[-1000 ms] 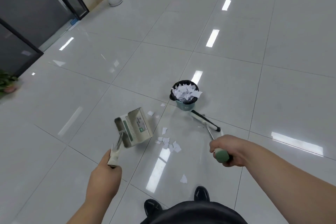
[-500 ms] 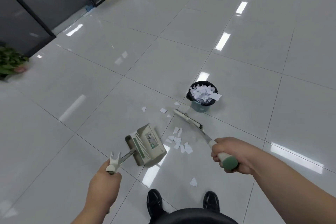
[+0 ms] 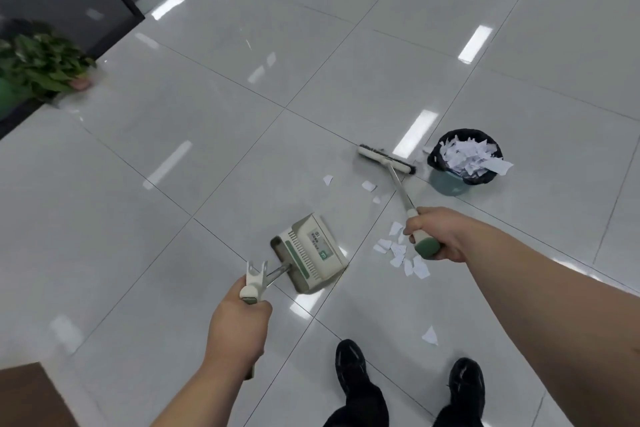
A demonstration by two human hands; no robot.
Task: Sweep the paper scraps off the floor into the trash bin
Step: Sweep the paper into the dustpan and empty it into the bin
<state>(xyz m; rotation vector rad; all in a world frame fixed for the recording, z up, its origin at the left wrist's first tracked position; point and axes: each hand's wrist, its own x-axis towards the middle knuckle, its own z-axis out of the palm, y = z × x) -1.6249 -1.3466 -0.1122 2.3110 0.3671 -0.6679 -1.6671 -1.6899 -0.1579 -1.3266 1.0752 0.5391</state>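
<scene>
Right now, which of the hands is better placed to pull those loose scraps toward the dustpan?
The right hand: it grips the broom, whose head lies beyond the scattered scraps. The left hand only holds the dustpan beside them.

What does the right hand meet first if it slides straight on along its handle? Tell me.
The right hand would likely meet the broom head, on the floor just left of the trash bin. Paper scraps lie beside that line; depth is unclear.

Head cam, wide-angle, fwd-down onto floor (image 3: 145, 239)
</scene>
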